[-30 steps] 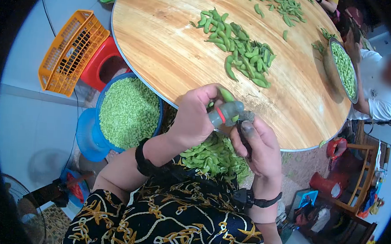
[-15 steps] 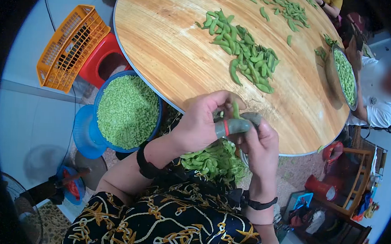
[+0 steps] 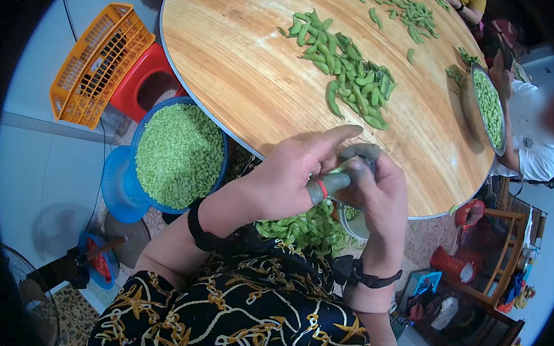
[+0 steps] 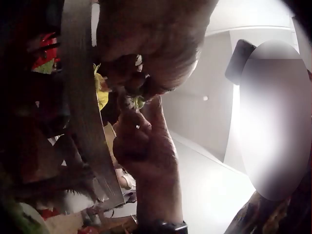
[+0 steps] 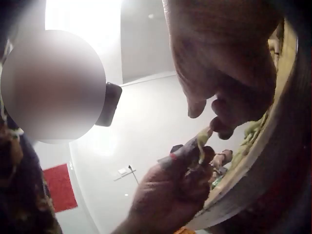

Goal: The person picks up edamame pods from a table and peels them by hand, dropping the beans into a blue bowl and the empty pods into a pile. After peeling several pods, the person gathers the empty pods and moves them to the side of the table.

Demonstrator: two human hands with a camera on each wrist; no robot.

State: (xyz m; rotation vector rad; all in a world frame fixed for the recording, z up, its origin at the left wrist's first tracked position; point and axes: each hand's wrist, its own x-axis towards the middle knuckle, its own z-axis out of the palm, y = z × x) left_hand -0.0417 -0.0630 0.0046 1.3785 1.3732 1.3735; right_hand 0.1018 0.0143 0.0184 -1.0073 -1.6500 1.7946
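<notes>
A green soybean pod [image 3: 337, 170] is pinched between both hands, over the table's near edge. My left hand [image 3: 276, 179] holds it with the thumb, which wears a grey-green finger cover [image 3: 334, 184] with a red band; its index finger points outward. My right hand [image 3: 388, 194], with dark-stained fingertips, pinches the pod's other end and partly hides it. In the right wrist view the split-looking pod [image 5: 202, 141] stretches from the left thumb to the right fingertips. The left wrist view shows a bit of green pod [image 4: 140, 102] between the dark hands.
Soybean pods [image 3: 351, 76] lie heaped on the round wooden table [image 3: 245, 65]. More pods [image 3: 299, 227] pile below my hands beside a white container [image 3: 357, 226]. Shelled beans fill a blue basin [image 3: 224, 164] at left and a bowl [image 3: 468, 114] near another person.
The right hand has closed over the pod, which stood up between the fingers half a second ago. The left index finger has straightened outward. More of the white container shows below.
</notes>
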